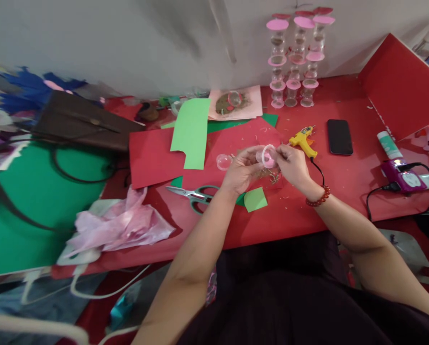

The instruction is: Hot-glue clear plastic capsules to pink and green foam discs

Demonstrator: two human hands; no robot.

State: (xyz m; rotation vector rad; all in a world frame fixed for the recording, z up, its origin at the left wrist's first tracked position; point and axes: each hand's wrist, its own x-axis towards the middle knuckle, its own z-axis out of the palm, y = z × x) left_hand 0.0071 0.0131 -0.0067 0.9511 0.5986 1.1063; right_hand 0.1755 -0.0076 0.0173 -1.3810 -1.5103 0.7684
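Note:
A small clear plastic cup (264, 154) is held above the red table, its round rim turned toward me and something pink showing in it. My left hand (243, 167) is closed around the cup's left side. On the right side, the fingers of my right hand (292, 164) pinch at the rim; whether they also hold a small piece is hidden. Another clear cup or lid (223, 162) lies just left of my left hand. Scissors (196, 195) rest below it, with a light green paper square (256, 199) under my wrists. A yellow glue gun (303, 140) lies beyond my right hand.
Stacked clear cups with pink discs (294, 60) stand by the wall. A black phone (340, 137), a purple power socket (404, 173) with cords and a glue stick (388, 144) are at right. Green paper (191, 132), a brown bag (81, 120) and a pink plastic bag (124, 223) lie left.

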